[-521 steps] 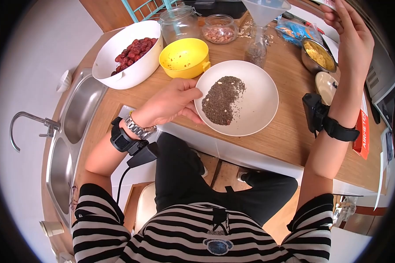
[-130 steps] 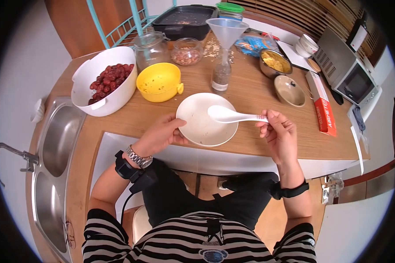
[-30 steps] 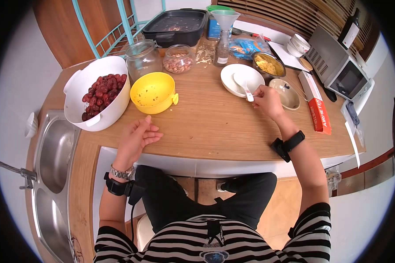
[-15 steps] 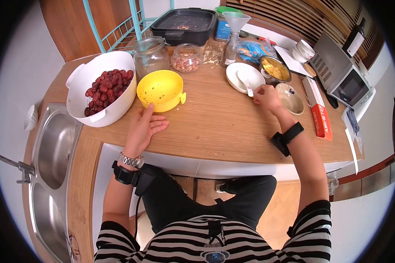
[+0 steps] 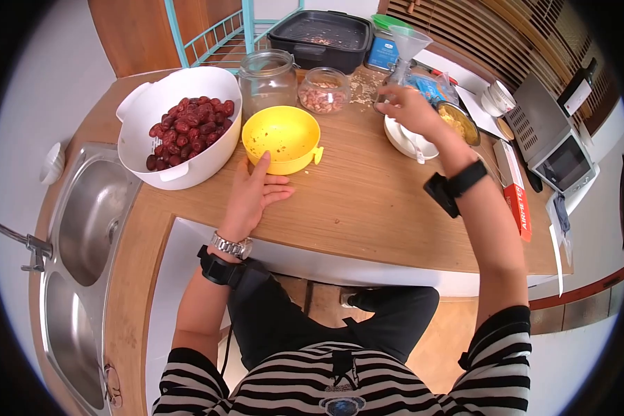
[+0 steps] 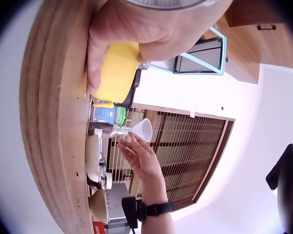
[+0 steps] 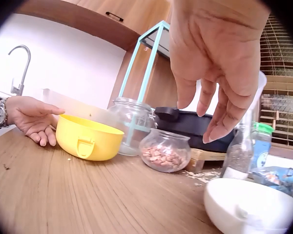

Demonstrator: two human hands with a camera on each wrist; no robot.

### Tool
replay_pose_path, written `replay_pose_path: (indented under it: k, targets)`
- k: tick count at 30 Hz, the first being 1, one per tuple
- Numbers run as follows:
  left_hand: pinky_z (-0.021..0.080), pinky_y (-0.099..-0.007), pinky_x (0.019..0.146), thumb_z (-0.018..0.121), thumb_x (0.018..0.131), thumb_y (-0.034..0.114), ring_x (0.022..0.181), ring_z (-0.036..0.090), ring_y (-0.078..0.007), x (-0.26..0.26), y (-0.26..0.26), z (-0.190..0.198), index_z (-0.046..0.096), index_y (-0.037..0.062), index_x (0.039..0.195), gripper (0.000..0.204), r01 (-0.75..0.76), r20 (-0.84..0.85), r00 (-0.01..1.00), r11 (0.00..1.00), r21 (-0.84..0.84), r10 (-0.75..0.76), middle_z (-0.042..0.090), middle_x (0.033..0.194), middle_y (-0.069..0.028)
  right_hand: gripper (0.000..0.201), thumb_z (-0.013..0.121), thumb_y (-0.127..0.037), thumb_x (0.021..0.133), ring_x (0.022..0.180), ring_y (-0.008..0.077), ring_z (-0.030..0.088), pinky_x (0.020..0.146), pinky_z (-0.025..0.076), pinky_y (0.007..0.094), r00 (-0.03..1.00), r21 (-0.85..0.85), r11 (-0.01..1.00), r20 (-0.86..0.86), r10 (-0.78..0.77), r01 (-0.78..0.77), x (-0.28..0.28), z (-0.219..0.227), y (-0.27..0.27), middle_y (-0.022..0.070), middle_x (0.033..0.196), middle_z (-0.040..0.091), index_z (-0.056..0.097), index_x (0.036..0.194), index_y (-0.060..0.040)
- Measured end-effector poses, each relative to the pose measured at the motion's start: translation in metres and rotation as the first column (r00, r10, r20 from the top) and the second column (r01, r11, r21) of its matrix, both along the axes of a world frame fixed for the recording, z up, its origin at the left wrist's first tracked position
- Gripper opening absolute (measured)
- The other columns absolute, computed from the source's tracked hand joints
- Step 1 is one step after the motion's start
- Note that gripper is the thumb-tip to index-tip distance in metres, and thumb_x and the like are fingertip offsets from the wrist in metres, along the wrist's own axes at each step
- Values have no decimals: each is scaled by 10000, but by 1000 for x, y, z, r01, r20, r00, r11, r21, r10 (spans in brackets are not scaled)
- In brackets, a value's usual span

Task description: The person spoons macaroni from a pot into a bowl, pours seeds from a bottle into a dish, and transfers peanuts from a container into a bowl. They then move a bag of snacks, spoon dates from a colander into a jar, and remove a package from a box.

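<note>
My left hand (image 5: 252,197) rests against the near side of the yellow bowl (image 5: 297,163), fingers spread and thumb at its wall. Dark specks dot the inside of that bowl. My right hand (image 5: 417,114) hangs over the white bowl (image 5: 397,143) with loosely bent fingers and nothing in them. A white spoon (image 5: 417,147) lies in the white bowl, its handle over the near rim. Just beyond the right hand stands a glass bottle (image 7: 238,153) of dark seeds, a translucent funnel (image 6: 142,130) in its neck. In the head view the right hand partly hides the bottle.
Left of the yellow bowl is a white basin (image 5: 135,149) of red dates. Behind stand an empty glass jar (image 5: 267,87), a jar of nuts (image 5: 324,93) and a black pan (image 5: 319,52). A metal bowl (image 5: 473,132) of yellow food sits at right, a sink (image 5: 93,215) at left.
The dark seeds are gone from the white bowl, now set down farther right and back. My right hand has left the spoon and moved toward the bottle. My left hand has reached the yellow bowl.
</note>
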State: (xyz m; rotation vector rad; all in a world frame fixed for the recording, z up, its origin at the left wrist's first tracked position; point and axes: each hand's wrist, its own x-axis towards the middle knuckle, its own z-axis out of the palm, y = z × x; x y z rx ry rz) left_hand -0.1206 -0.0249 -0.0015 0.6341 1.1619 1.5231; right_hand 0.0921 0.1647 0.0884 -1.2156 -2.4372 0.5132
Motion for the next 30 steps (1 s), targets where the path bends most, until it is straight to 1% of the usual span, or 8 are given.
replay_pose_path:
  k: [5, 7, 10, 13, 23, 26, 28, 30]
  targets:
    - [502, -282, 596, 444, 842, 288, 696, 583, -247, 0, 1, -2, 266, 14, 1143, 444, 1, 0, 1000, 1000, 21, -1, 528, 788, -177, 466, 593, -299, 727, 923, 254, 530, 756, 412, 320, 998, 121, 992, -29, 50, -47, -66, -36, 19, 188, 954, 555, 469, 1098, -45]
    - [503, -283, 597, 447, 840, 286, 699, 582, -249, 0, 1, -3, 263, 8, 1145, 451, -3, 7, 1000, 1000, 28, 2, 524, 796, -182, 429, 580, -312, 725, 962, 306, 503, 799, 406, 358, 1000, 108, 994, -13, -21, 23, -82, -44, 25, 207, 986, 537, 508, 1040, -29]
    - [504, -289, 603, 453, 837, 282, 708, 580, -255, 0, 2, -4, 255, -8, 1149, 469, -10, 8, 1000, 999, 38, 9, 514, 815, -194, 468, 555, -382, 734, 953, 308, 507, 802, 404, 357, 985, 16, 994, 132, -111, 110, -96, -47, 31, 201, 989, 538, 511, 1037, -28]
    - [504, -296, 609, 459, 834, 275, 714, 578, -259, 1, 1, -4, 252, -19, 1146, 476, -24, 8, 1000, 998, 53, 24, 508, 820, -199, 569, 583, -459, 692, 877, 303, 548, 760, 422, 340, 982, 83, 990, 141, -126, 115, -99, -52, 41, 188, 906, 573, 506, 1035, -12]
    - [501, -313, 637, 451, 829, 227, 737, 573, -277, 0, 0, -1, 285, -21, 1107, 408, 10, 29, 1000, 1000, 21, -11, 501, 831, -202, 527, 582, -467, 692, 831, 303, 564, 715, 434, 349, 981, 66, 996, 175, -78, 68, -49, -26, -3, 209, 826, 579, 568, 896, 19]
    - [498, -310, 650, 431, 834, 217, 748, 572, -282, -2, 0, 0, 308, -31, 1080, 371, 65, 17, 998, 998, 8, -65, 504, 836, -208, 516, 580, -466, 696, 783, 309, 574, 684, 437, 352, 997, 90, 996, 63, -34, 28, -12, -12, -27, 204, 789, 582, 573, 880, 16]
    - [496, -308, 655, 420, 836, 215, 753, 573, -283, -4, 0, -1, 321, -41, 1065, 358, 89, 0, 996, 996, 8, -89, 508, 835, -212, 478, 578, -442, 713, 659, 256, 572, 610, 434, 332, 1000, 195, 981, -13, 3, 0, 8, -6, -38, 161, 692, 575, 567, 843, 18]
    - [492, -309, 665, 398, 846, 230, 764, 573, -281, -3, 0, -4, 342, -64, 1039, 357, 153, -11, 988, 988, -27, -154, 519, 832, -221, 441, 579, -419, 724, 611, 205, 540, 576, 422, 306, 1000, 152, 988, -30, -3, 8, 23, 5, -52, 128, 656, 556, 560, 814, 13]
